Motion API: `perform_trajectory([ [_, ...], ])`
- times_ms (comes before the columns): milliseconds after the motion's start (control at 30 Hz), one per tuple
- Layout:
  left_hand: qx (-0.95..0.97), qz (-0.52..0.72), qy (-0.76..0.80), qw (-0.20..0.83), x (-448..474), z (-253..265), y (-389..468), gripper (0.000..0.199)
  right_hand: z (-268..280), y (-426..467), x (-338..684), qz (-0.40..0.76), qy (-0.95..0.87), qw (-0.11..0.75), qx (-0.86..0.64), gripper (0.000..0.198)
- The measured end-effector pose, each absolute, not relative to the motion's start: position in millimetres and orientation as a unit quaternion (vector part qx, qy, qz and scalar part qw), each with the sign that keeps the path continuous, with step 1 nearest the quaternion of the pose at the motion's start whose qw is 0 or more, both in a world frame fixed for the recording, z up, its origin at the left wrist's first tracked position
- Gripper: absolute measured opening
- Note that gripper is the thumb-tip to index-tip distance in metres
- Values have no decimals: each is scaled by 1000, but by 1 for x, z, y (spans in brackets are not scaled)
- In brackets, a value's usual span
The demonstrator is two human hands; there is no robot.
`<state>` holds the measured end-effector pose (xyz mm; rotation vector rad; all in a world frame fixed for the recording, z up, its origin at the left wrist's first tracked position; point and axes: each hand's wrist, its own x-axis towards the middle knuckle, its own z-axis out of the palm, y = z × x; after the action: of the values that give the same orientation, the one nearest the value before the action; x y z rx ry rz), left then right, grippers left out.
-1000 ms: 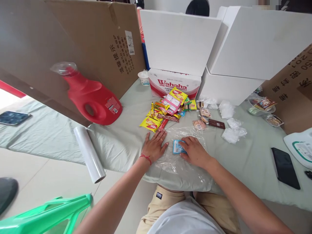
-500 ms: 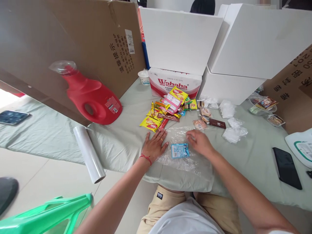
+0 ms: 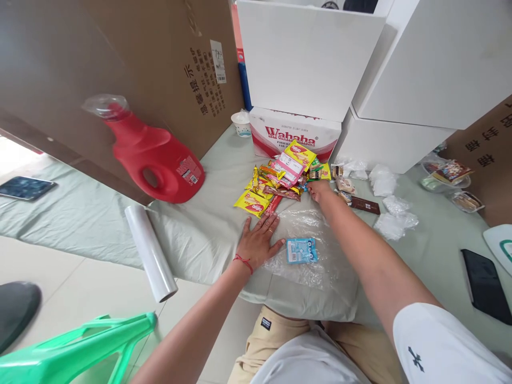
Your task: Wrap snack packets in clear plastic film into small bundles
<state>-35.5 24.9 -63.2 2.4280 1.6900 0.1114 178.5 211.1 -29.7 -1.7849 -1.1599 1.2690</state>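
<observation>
My left hand point(image 3: 258, 241) lies flat with fingers spread on the cloth, at the left edge of a clear plastic sheet point(image 3: 336, 264). A blue snack packet point(image 3: 301, 250) rests on the sheet, to the right of that hand. My right hand point(image 3: 319, 190) is stretched forward to the right side of a snack pile, its fingers pinched at a small blue packet point(image 3: 304, 188) that is mostly hidden. Yellow wafer packets point(image 3: 251, 203), a pink packet point(image 3: 288, 166) and a red stick packet point(image 3: 273, 205) are in the pile.
A red jug point(image 3: 176, 165) and a plastic film roll point(image 3: 151, 253) are on the left. Behind the pile stands a Wahaha carton point(image 3: 294, 130). To the right lie a brown bar point(image 3: 365, 205), crumpled clear plastic point(image 3: 394, 224) and a black phone point(image 3: 486, 285).
My right hand has moved forward from the plastic sheet to the snack pile's right side. My left hand stays flat in place. The view has shifted slightly.
</observation>
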Motion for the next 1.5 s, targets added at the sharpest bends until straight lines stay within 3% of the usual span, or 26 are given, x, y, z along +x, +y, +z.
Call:
perform_trajectory([
  [100,817,46,566,95,-35,-63,24,73,-27,193,193,530,-375,311,-694,38],
  [200,819,58,563,95,-37,-62,23,73,-16,160,223,557,-341,331,-681,20],
  [367,824,60,554,107,-41,-59,24,67,3,90,270,600,-315,384,-627,39],
  [533,830,34,543,119,-41,-57,25,69,-9,44,263,654,-310,386,-572,44],
  [900,847,-77,497,172,-46,-50,36,117,-42,33,226,567,-483,292,-600,30],
  [1300,848,-90,494,171,-46,-47,35,119,-42,21,223,524,-544,211,-620,13],
  [1500,844,-68,508,160,-43,-50,31,100,-33,9,225,492,-568,177,-636,9],
])
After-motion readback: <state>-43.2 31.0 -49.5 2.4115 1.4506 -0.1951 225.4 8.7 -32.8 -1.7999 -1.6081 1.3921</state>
